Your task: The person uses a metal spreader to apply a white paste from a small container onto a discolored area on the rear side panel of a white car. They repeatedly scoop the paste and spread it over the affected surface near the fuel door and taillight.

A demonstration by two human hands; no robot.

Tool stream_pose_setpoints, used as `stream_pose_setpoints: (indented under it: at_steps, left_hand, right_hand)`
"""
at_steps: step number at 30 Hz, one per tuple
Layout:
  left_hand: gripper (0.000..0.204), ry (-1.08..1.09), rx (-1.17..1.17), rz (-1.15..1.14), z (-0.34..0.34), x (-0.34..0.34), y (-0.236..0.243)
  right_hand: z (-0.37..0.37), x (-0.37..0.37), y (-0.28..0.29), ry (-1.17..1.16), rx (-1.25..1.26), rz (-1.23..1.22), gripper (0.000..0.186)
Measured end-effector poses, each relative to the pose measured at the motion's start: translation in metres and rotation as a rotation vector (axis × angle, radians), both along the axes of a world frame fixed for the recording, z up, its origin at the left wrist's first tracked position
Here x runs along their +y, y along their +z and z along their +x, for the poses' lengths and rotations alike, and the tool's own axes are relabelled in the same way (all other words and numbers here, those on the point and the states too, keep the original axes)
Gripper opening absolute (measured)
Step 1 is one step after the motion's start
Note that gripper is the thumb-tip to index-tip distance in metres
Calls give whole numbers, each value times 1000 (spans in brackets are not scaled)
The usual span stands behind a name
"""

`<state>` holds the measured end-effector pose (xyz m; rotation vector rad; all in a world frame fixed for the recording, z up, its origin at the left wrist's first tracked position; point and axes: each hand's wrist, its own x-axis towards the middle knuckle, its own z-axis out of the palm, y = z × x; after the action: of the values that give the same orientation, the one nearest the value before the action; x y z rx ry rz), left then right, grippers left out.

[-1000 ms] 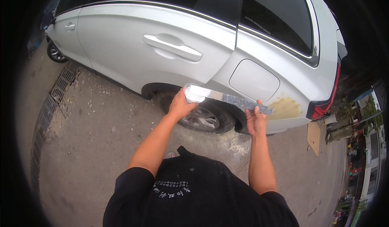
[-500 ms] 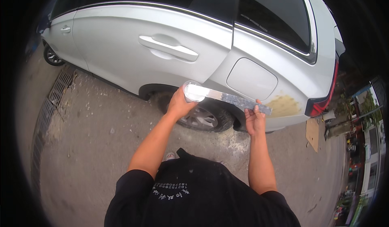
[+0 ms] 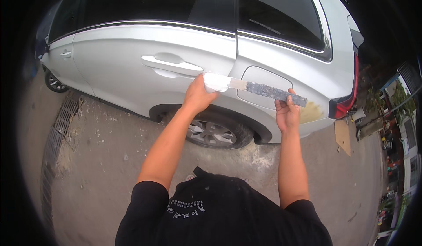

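Note:
My left hand [image 3: 198, 96] is closed around a small clear cup [image 3: 215, 87] with white material in it. A long flat stirring stick [image 3: 268, 90], crusted with grey dried material, reaches from the cup to the right. My right hand [image 3: 287, 112] pinches its far end between thumb and fingers. The stick's left end is coated white and lies at the cup's mouth. Both hands are in front of a silver-white car [image 3: 123, 61]. Right of my right hand, a yellowish-brown dull patch [image 3: 313, 112] shows on the car's rear panel, partly covered by the hand.
The car's rear wheel [image 3: 215, 131] stands below my hands, on a concrete floor [image 3: 114, 167]. A drain grate [image 3: 66, 116] runs along the left. A piece of cardboard [image 3: 342, 136] lies behind the car, at right. The fuel flap [image 3: 250, 94] sits behind the stick.
Both hands, with the cup and stick, have risen slightly in view and shifted a little to the right. The view has tilted, showing more of the car's windows.

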<state>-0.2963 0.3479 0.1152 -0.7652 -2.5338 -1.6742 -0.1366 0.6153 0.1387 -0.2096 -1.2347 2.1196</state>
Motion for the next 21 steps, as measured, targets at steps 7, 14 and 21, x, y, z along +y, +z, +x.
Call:
stream_pose_setpoints:
  at_steps: [7,14,21]
  left_hand:
    - [73,47,5,-79,-13,21,7]
    - [76,-1,0,-55,-20,23,14]
    - [75,-61,-52,-36,-22,23,17]
  right_hand:
    - [-7,24,9,-4,44,4,39]
    - [-14,33,7,-19,46,-22,38]
    - [-24,35,2,-57,49,-45,37]
